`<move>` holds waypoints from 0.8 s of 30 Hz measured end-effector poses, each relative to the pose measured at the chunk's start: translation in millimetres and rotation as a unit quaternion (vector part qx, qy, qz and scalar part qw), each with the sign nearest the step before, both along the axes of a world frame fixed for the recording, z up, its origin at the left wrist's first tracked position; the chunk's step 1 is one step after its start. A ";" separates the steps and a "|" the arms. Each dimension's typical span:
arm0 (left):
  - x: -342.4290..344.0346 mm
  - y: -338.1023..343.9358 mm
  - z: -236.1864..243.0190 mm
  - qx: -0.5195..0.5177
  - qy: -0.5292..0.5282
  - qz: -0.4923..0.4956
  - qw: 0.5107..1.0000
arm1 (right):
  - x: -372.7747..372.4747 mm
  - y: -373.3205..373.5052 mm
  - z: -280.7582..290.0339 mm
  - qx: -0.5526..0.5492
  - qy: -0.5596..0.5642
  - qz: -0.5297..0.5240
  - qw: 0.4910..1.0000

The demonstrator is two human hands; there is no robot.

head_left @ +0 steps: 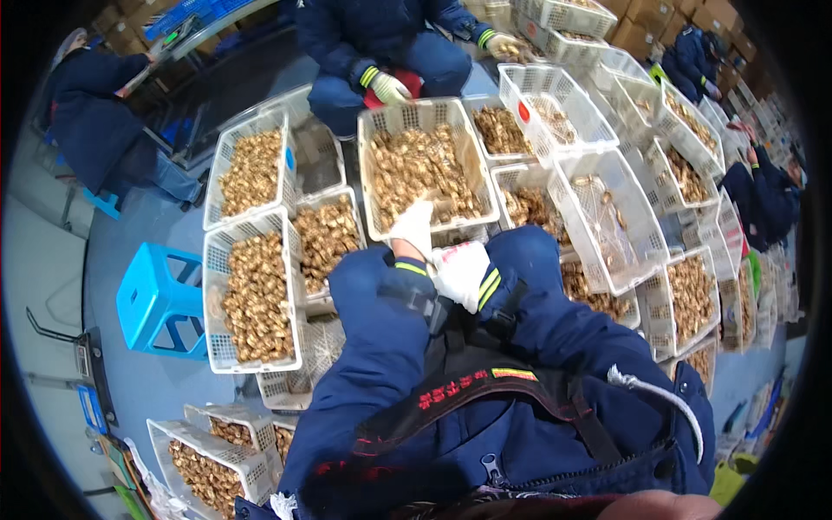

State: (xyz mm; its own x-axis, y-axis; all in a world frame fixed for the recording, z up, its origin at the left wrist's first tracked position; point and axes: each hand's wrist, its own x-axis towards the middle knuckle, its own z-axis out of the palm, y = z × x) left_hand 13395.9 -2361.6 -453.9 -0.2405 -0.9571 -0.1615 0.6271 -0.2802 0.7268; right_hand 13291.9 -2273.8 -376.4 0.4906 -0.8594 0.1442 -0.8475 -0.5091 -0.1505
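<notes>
Nearby, blue stool [149, 299] beside white crates [215, 303], left of the left hand [413, 228]

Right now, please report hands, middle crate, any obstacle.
Left hand at crate, near rim. Right hand close by; grips unclear. Brown pieces inside. Co-worker's hand by far rim.

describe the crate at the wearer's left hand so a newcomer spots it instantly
Find the co-worker facing the wearer at top centre. Between the two of them stands a pale crate of golden-brown lumps. What sets it apart: the wearer's white-gloved left hand at its near rim.
</notes>
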 end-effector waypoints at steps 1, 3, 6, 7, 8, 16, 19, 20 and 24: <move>0.8 1.5 -5.9 -0.016 -0.054 0.022 0.998 | 3.3 -1.2 -2.2 0.028 0.010 -0.013 0.999; 7.4 -5.0 -11.9 -0.032 -0.070 -0.044 0.996 | 8.3 2.2 -5.1 -0.013 -0.006 0.000 1.000; -12.2 9.2 2.4 0.038 -0.122 -0.028 0.991 | 6.2 9.1 -0.5 0.006 -0.008 -0.007 1.000; -18.8 16.3 17.3 0.007 -0.119 -0.029 0.992 | 1.1 12.1 -0.3 -0.005 -0.008 -0.012 1.000; -19.5 17.8 24.9 -0.023 -0.118 -0.022 0.993 | -0.7 11.3 -0.5 -0.017 -0.011 -0.010 1.000; -0.5 -3.5 -13.1 0.084 -0.010 0.082 0.993 | 1.1 -0.6 -4.7 -0.035 -0.015 0.007 0.999; -0.6 -11.0 -8.9 0.075 -0.170 0.120 0.975 | -1.2 -2.0 -11.6 -0.052 -0.013 0.001 0.999; 1.0 -10.3 -11.9 0.011 -0.308 0.181 0.934 | -1.6 -2.6 -15.0 -0.064 -0.017 0.005 0.998; -3.7 -8.6 10.5 -0.012 -0.475 0.280 0.834 | -2.4 -21.3 5.4 -0.010 -0.087 -0.111 0.990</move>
State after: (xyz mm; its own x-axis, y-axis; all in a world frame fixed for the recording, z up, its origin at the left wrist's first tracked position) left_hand 13392.2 -2370.2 -443.4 0.4712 -0.8820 -0.0042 -0.2066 -0.1150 0.9716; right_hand 13289.5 -2295.1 -371.0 0.2556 -0.9396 0.2276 -0.9009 -0.3169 -0.2965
